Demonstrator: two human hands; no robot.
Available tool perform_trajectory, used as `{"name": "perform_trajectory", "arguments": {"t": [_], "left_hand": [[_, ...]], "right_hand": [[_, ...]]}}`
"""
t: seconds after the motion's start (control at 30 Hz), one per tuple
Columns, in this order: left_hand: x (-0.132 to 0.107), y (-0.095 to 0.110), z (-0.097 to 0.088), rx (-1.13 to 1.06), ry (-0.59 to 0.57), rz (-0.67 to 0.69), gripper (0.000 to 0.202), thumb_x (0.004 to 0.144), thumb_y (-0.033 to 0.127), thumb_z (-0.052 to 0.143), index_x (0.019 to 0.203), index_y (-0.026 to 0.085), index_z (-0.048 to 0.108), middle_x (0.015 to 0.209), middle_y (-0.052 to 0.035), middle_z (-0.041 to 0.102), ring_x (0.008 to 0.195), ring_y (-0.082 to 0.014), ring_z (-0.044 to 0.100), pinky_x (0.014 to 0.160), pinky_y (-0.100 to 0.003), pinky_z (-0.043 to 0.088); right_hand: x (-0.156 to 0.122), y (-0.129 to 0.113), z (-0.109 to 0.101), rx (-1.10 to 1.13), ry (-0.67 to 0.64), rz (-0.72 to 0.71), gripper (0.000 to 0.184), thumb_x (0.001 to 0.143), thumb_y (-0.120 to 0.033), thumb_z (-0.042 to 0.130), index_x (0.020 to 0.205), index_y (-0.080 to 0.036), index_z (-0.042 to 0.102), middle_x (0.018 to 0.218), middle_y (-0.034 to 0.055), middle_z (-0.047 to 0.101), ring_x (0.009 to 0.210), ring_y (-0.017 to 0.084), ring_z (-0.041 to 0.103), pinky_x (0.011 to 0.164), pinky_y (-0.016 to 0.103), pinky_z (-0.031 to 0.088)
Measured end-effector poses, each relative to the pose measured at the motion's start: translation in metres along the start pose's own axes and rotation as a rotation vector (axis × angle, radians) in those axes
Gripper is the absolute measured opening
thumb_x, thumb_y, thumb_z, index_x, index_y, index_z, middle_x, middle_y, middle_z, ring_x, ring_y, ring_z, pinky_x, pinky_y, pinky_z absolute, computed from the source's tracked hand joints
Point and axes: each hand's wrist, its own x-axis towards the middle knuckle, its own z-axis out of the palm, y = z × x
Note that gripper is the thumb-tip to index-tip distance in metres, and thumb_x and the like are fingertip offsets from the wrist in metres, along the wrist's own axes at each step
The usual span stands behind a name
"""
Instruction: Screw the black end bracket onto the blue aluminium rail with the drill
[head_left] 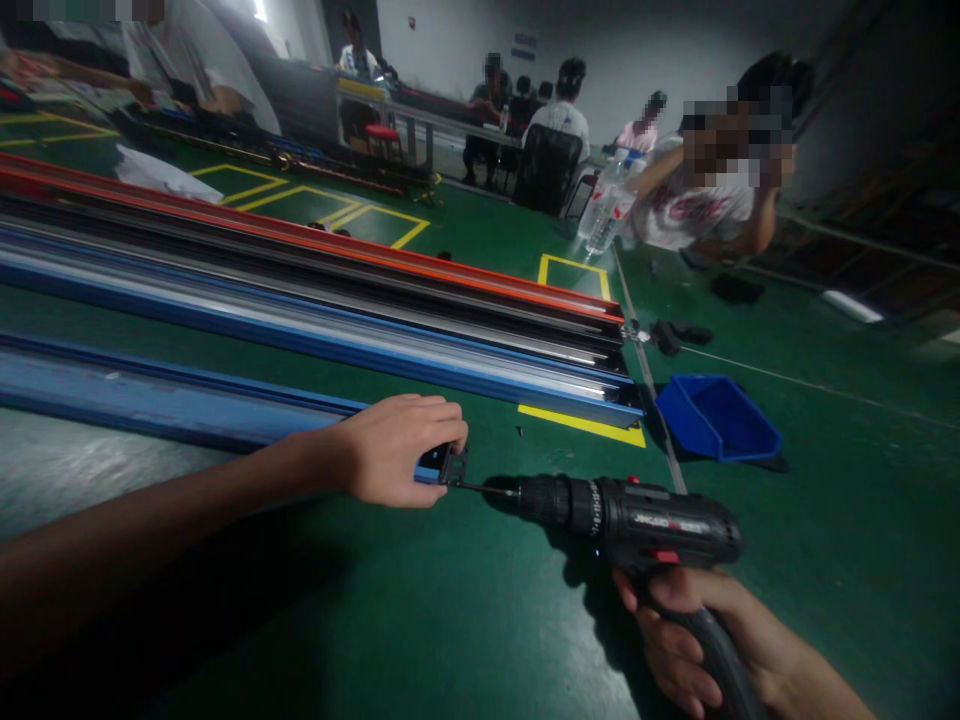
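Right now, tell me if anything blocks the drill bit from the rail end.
Nothing visible. The drill in the right hand has its bit at the black end piece of the blue rail, gripped by the left hand.

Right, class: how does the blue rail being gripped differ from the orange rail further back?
The blue rail lies alone, nearest the camera; the orange rail sits at the far edge of a group of rails. The left hand grips the blue rail's end, where the cordless drill aims its bit; no hand is on the orange rail. Both are long, straight and lie flat.
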Motion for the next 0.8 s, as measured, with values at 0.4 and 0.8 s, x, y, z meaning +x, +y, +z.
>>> {"name": "perform_trajectory", "arguments": {"t": [0.4, 0.8], "left_hand": [[0.000, -0.001, 0.001, -0.005, 0.012, 0.007, 0.024, 0.079, 0.033, 0.069, 0.098, 0.021, 0.061, 0.097, -0.0035, 0.061, 0.090, -0.0224, 0.058, 0.079, -0.035, 0.041], [0.000, -0.002, 0.002, -0.007, 0.026, 0.011, 0.024, 0.078, 0.033, 0.070, 0.097, 0.021, 0.061, 0.096, -0.0030, 0.061, 0.089, -0.0224, 0.058, 0.079, -0.034, 0.041]], "right_hand": [[0.001, -0.002, 0.005, 0.018, 0.013, 0.007, 0.024, 0.088, -0.033, 0.060, 0.095, -0.011, 0.066, 0.053, -0.0041, 0.051, 0.037, 0.009, 0.045, 0.047, 0.025, 0.051], [0.000, -0.013, 0.016, -0.049, 0.004, 0.047, 0.025, 0.090, -0.029, 0.059, 0.102, -0.009, 0.067, 0.055, -0.0032, 0.054, 0.036, 0.006, 0.043, 0.047, 0.022, 0.046]]}}
